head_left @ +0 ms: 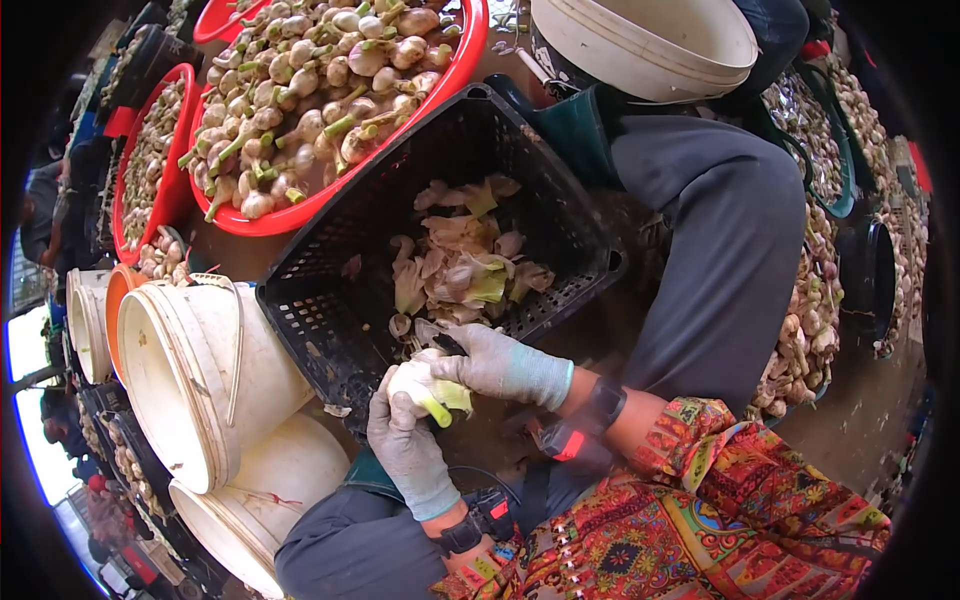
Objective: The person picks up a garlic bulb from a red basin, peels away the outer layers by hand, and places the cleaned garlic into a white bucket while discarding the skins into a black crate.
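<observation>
In the head view my gloved left hand (408,452) is closed around a white garlic bulb (412,384) with loosened, yellow-green outer leaves. From the right, my gloved right hand (492,366) touches the bulb, its fingers closed on a dark, slim tool (447,343). Its blade or tip is hard to make out. Both hands are over the near edge of a black plastic crate (340,225), where a pile of papery garlic skins (460,258) lies.
A red tub (474,50) heaped with garlic bulbs stands beyond the crate. White buckets (265,345) lie tipped at the left, and another white bucket (645,85) is at the top. More garlic bulbs (805,335) are piled beyond my right leg (725,235).
</observation>
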Available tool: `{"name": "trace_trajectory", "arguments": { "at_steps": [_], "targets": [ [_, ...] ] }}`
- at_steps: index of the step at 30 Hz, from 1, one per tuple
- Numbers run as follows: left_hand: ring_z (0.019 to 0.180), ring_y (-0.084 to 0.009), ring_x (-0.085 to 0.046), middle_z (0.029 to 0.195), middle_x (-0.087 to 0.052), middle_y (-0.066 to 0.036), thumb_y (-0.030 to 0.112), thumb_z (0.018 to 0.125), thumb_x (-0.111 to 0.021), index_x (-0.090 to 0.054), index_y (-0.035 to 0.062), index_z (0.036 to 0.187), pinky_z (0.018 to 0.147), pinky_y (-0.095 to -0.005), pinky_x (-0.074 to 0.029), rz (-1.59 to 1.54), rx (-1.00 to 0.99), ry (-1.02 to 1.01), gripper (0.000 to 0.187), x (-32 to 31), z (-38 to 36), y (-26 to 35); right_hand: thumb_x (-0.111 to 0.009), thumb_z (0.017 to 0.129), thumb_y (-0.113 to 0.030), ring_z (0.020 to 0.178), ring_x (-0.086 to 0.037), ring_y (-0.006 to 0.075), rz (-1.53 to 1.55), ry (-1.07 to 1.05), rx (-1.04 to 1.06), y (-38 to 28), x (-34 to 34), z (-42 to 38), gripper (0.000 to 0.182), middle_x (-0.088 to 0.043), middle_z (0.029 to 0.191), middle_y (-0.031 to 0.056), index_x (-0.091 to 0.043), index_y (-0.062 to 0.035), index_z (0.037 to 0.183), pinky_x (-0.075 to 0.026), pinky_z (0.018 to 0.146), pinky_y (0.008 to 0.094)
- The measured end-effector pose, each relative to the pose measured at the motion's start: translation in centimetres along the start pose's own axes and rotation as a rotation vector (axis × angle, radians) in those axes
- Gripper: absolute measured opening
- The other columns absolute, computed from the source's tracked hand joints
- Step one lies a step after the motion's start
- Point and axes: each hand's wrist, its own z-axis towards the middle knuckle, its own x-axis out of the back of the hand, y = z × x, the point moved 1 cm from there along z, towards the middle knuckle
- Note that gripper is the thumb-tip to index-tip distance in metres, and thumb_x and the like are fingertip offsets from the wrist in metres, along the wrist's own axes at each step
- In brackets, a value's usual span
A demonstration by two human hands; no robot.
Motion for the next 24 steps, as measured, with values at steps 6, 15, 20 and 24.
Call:
{"name": "trace_trajectory", "arguments": {
  "at_steps": [6, 15, 20, 24],
  "targets": [
    [0.109, -0.0262, -0.058, 0.118, -0.059, -0.017, 0.016, 0.091, -0.063, -0.049, -0.0075, 0.127, 0.097, -0.0377, -0.046, -0.200, -0.100, 0.009, 0.046, 0.4, 0.0, 0.0, -0.061, 0.088, -0.023, 0.096, -0.061, 0.0405, -0.443, 0.209, -0.158, -0.8, -0.2, 0.6, 0.031, -0.063, 0.098, 0.0254, -0.059, 0.0019, 0.105, -0.048, 0.083, 0.0426],
    [0.105, -0.0239, -0.055, 0.118, -0.057, -0.010, 0.025, 0.094, -0.059, -0.046, 0.0052, 0.133, 0.095, -0.0438, -0.044, -0.778, -0.080, -0.143, 0.046, 0.3, -0.5, 2.2, -0.071, 0.078, -0.039, 0.088, -0.065, 0.0329, -0.728, 0.352, 0.286, -3.2, 0.5, -1.5, 0.039, -0.066, 0.090, 0.0178, -0.064, -0.0059, 0.096, -0.052, 0.075, 0.0407],
    [0.108, -0.0212, -0.055, 0.116, -0.057, -0.011, 0.027, 0.097, -0.055, -0.049, 0.0005, 0.125, 0.099, -0.0343, -0.042, -0.384, -0.154, -0.029, 0.039, -1.6, -0.9, 1.3, -0.071, 0.082, -0.033, 0.081, -0.065, 0.0333, -0.308, 0.111, 0.100, -4.1, -1.5, -2.0, 0.035, -0.066, 0.083, 0.0185, -0.065, -0.0010, 0.094, -0.050, 0.073, 0.0365],
    [0.108, -0.0207, -0.054, 0.116, -0.056, -0.011, 0.024, 0.096, -0.057, -0.048, 0.0000, 0.125, 0.100, -0.0345, -0.041, -0.364, -0.156, -0.024, 0.038, -2.2, -0.5, 0.5, -0.069, 0.079, -0.022, 0.076, -0.065, 0.0323, -0.354, 0.228, 0.106, -2.9, -1.6, -1.6, 0.027, -0.064, 0.079, 0.0213, -0.063, 0.0021, 0.089, -0.050, 0.069, 0.0387]
  ]
}}
